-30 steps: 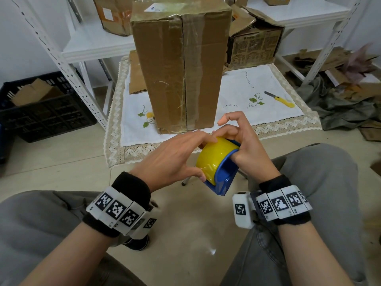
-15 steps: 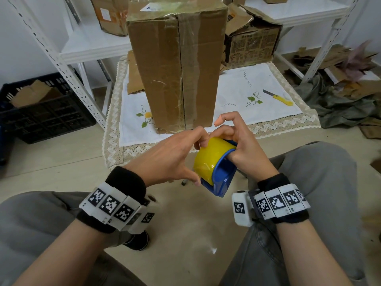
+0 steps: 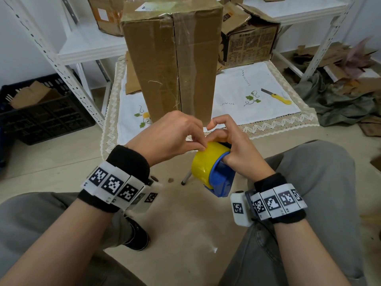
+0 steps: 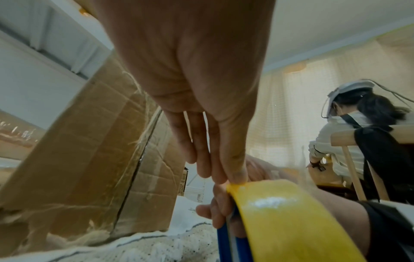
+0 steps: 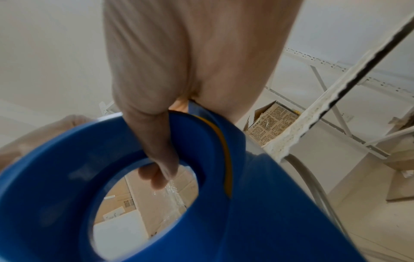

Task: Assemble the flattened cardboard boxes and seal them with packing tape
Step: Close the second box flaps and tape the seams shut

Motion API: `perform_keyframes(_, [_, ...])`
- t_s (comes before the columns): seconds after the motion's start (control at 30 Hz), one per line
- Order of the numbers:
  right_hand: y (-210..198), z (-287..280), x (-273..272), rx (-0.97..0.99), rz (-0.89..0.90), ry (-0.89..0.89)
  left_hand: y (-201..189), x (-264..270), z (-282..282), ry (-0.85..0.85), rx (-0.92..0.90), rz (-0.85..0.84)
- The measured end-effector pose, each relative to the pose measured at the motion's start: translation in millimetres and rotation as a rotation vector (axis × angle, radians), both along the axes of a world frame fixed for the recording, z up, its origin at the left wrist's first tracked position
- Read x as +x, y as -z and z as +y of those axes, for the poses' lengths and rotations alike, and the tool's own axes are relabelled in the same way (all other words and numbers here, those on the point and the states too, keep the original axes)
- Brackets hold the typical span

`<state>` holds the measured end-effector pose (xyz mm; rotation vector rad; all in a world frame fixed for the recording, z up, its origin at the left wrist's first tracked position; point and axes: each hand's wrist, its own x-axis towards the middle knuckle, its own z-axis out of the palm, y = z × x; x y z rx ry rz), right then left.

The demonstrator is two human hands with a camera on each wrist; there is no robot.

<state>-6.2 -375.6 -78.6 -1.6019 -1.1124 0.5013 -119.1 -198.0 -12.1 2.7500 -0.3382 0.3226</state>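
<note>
Seated low with grey-trousered knees [image 3: 313,182] on either side, I hold the tape dispenser [image 3: 218,178] over a pale floor [image 3: 185,234], its yellow tape roll [image 3: 206,164] set in a blue frame. My right hand [image 3: 237,149] is wrapped around the frame's upper part, and the right wrist view shows a finger hooked through the blue ring [image 5: 112,159]. My left hand [image 3: 171,135] reaches across, its fingertips [image 4: 237,175] gathered together on the top edge of the yellow roll; whether they have caught a loose tape end I cannot tell. Both wrists wear black bands with white marker blocks [image 3: 115,184]. A dark shoe [image 3: 138,238] shows below my left wrist.

Just beyond the hands is a low table under a white embroidered cloth [image 3: 257,87] with a lace border. On it the tall cardboard box [image 3: 171,65] stands upright, assembled, with clear tape running down its middle seam and over its top. A flat piece of cardboard [image 3: 132,81] lies behind it to the left, and a yellow-handled utility knife [image 3: 277,96] lies on the cloth to the right, well apart from the box.

Farther back, white metal shelving [image 3: 82,48] carries worn cartons, including a printed one [image 3: 249,44] at right. A black plastic crate [image 3: 43,114] holding cardboard scraps is on the floor at left; crumpled grey-green fabric [image 3: 340,106] and more cardboard lie at right. In the left wrist view, another person [image 4: 349,134] wearing headgear sits on a wooden chair with back turned, before a pale curtain.
</note>
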Motion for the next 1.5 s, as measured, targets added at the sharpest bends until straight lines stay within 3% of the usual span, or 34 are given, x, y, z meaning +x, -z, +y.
perform_keyframes(0.37, [1.9, 0.1, -1.2, -0.006, -0.035, 0.010, -2.8, -3.3, -10.9, -0.025, 0.129, 0.081])
perform_keyframes(0.6, [3.5, 3.1, -3.1, -0.025, -0.057, -0.027, 0.6, -6.4, -14.1, -0.061, 0.112, 0.185])
perform_keyframes(0.9, [0.2, -0.1, 5.2, -0.008, -0.010, 0.054, -6.1, -19.7, 1.9, -0.062, -0.086, 0.020])
perform_keyframes(1.17, [3.2, 4.9, -0.4, -0.012, -0.029, -0.030, -2.1, -1.8, -5.1, -0.010, 0.071, 0.014])
perform_keyframes(1.5, [7.1, 4.5, 2.0, -0.026, -0.075, -0.032, -7.7, -0.3, -13.5, -0.042, 0.107, 0.165])
